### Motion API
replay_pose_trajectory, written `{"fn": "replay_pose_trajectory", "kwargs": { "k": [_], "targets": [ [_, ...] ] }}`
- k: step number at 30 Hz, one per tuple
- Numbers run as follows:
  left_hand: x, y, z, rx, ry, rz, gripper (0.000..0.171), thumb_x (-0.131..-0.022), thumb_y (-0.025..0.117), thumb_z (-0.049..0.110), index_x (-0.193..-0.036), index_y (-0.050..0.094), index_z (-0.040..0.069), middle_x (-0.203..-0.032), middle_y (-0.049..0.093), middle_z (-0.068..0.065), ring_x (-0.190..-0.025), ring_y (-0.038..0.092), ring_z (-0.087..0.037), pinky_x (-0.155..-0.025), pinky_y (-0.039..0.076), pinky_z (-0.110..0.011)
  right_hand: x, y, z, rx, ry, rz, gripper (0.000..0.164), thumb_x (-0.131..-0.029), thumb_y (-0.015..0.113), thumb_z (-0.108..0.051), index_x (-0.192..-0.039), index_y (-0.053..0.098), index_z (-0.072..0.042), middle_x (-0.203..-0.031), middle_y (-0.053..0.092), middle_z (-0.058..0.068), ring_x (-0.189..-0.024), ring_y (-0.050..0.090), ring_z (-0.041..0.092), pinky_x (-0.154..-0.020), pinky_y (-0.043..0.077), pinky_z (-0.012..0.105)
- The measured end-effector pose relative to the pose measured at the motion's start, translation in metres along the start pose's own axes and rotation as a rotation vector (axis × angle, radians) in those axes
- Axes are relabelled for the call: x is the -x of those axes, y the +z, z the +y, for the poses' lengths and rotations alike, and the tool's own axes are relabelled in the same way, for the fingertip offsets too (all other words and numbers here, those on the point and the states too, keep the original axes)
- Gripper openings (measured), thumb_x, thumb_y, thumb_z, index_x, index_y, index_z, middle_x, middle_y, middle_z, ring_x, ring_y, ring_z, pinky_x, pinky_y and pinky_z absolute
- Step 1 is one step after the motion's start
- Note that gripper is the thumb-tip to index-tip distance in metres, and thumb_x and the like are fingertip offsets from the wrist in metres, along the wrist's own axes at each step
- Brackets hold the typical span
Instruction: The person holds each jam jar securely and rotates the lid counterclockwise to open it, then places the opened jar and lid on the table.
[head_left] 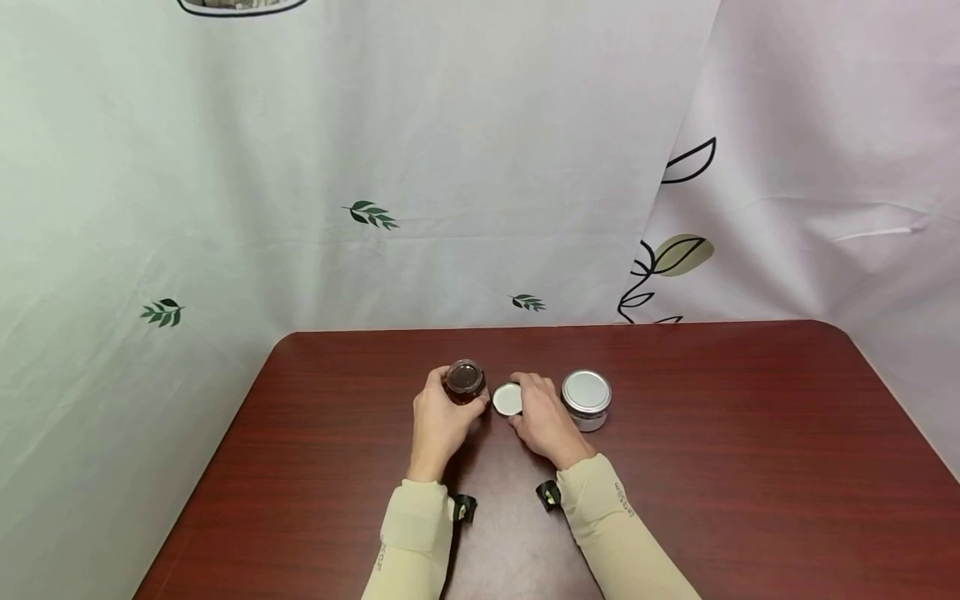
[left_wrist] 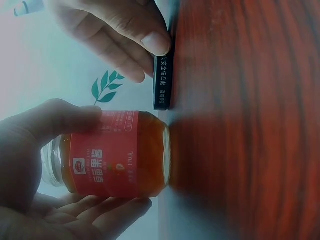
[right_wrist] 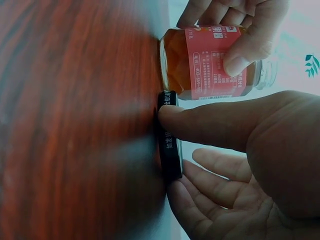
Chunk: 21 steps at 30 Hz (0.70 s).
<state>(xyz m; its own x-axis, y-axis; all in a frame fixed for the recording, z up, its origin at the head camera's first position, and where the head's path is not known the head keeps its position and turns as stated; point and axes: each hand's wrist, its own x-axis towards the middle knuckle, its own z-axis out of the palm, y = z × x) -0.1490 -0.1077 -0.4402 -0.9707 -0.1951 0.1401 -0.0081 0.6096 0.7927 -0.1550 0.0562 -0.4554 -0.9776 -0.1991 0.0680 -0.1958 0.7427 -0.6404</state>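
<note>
My left hand (head_left: 438, 427) grips a glass jar (left_wrist: 125, 152) of amber contents with a red label, thumb on one side and fingers on the other. The jar stands upright on the table, its glass mouth uncovered. Just right of it, a round black-edged lid (head_left: 507, 400) lies with its pale inner face up. My right hand (head_left: 546, 423) pinches this lid by its edge between thumb and fingers. In the right wrist view, the lid's black rim (right_wrist: 171, 145) carries white print, and its end overlaps the jar's base.
A second, wider jar (head_left: 587, 400) with a silver lid stands close to the right of my right hand. The reddish-brown wooden table (head_left: 735, 450) ends at the back against a pale curtain (head_left: 465, 167) printed with leaves.
</note>
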Motion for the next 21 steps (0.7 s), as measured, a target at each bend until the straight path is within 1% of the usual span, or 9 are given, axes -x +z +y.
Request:
{"fn": "replay_pose_trajectory", "kwargs": {
  "k": [4,7,12,16,21],
  "targets": [
    [0.001,-0.001,0.000,-0.003,0.003,-0.003,0.065,-0.077,0.085,0.021,-0.131,0.055,0.000,-0.113,0.069,-0.016,-0.101,0.068,-0.030,-0.087,0.053,-0.048,0.001,-0.001,-0.002,-0.019,0.008,0.001,0.061,-0.083,0.077,0.001,-0.138,0.052,0.002,-0.137,0.055,0.019,-0.128,0.048,0.037,-0.103,0.043,0.047],
    [0.001,-0.001,0.000,-0.001,0.006,-0.017,0.067,-0.079,0.084,0.020,-0.135,0.053,0.001,-0.118,0.068,-0.017,-0.105,0.067,-0.030,-0.089,0.052,-0.048,0.002,-0.004,-0.004,-0.034,0.013,-0.001,0.062,-0.083,0.076,0.001,-0.140,0.050,0.001,-0.139,0.053,0.019,-0.130,0.047,0.037,-0.104,0.042,0.047],
    [0.001,-0.002,0.000,0.000,0.008,-0.044,0.082,-0.079,0.084,0.020,-0.146,0.043,0.001,-0.130,0.062,-0.018,-0.115,0.063,-0.033,-0.095,0.049,-0.051,0.005,-0.010,-0.007,-0.040,-0.005,0.011,0.062,-0.084,0.075,0.001,-0.140,0.050,0.001,-0.139,0.053,0.019,-0.131,0.047,0.037,-0.105,0.042,0.047],
    [0.001,-0.004,-0.001,0.007,0.039,-0.059,0.094,-0.076,0.087,0.019,-0.152,0.035,0.003,-0.136,0.057,-0.019,-0.121,0.058,-0.035,-0.099,0.046,-0.053,0.005,-0.014,-0.009,-0.046,-0.040,0.031,0.063,-0.083,0.074,0.002,-0.141,0.049,0.001,-0.138,0.054,0.019,-0.130,0.047,0.038,-0.106,0.040,0.047],
    [0.001,-0.006,-0.002,0.011,0.081,-0.053,0.100,-0.073,0.090,0.018,-0.153,0.032,0.003,-0.141,0.053,-0.021,-0.127,0.054,-0.036,-0.103,0.043,-0.053,0.008,-0.022,-0.014,-0.041,-0.078,0.048,0.064,-0.083,0.075,0.002,-0.141,0.049,0.001,-0.138,0.054,0.020,-0.130,0.048,0.040,-0.106,0.040,0.048]
  ]
}}
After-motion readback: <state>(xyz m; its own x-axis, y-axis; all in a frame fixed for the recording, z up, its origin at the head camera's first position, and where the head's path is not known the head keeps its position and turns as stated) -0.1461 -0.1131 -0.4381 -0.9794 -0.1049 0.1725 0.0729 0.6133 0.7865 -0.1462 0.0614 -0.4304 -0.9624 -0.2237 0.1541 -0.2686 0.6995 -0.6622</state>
